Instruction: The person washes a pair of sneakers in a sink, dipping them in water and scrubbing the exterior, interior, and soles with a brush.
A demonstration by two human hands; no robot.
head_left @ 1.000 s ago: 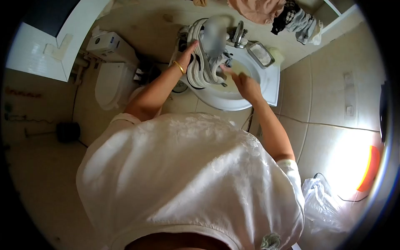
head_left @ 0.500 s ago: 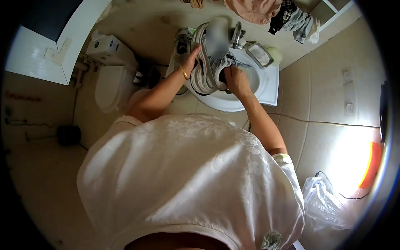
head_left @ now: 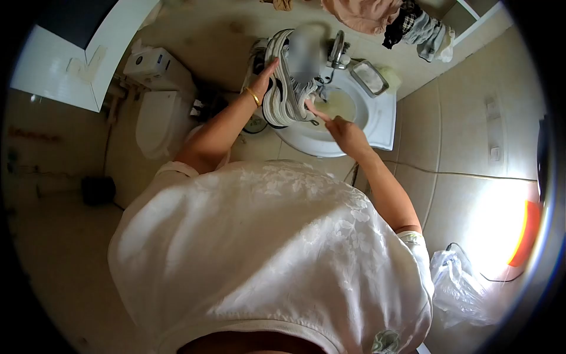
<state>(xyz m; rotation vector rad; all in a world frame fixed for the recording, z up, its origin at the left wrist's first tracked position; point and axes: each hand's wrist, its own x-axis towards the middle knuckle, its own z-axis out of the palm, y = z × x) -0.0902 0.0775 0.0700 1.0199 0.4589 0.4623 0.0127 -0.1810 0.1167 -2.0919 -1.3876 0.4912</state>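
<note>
A white and grey sneaker (head_left: 282,94) with dark trim is held over the left side of the washbasin (head_left: 376,127), its thick sole toward the left. My left hand (head_left: 264,81), a gold bangle at the wrist, grips it from the sole side; some fingers are hidden behind it. My right hand (head_left: 349,137) is closed near the shoe's opening. A slim pinkish shape (head_left: 316,111) reaches from it to the shoe; whether this is a finger or a handle I cannot make out. Cloudy water (head_left: 339,106) shows in the bowl.
A chrome faucet (head_left: 338,50) and a soap dish (head_left: 369,78) sit at the basin's back. Another dark shoe (head_left: 256,58) is partly hidden at the left. A toilet (head_left: 156,124) stands left, and a clear plastic bag (head_left: 460,289) lies lower right. Clothes (head_left: 365,17) hang above.
My right hand has drawn back from the shoe's opening, toward me and slightly right. The shoe and my left hand have shifted a little left, uncovering more of the basin's water.
</note>
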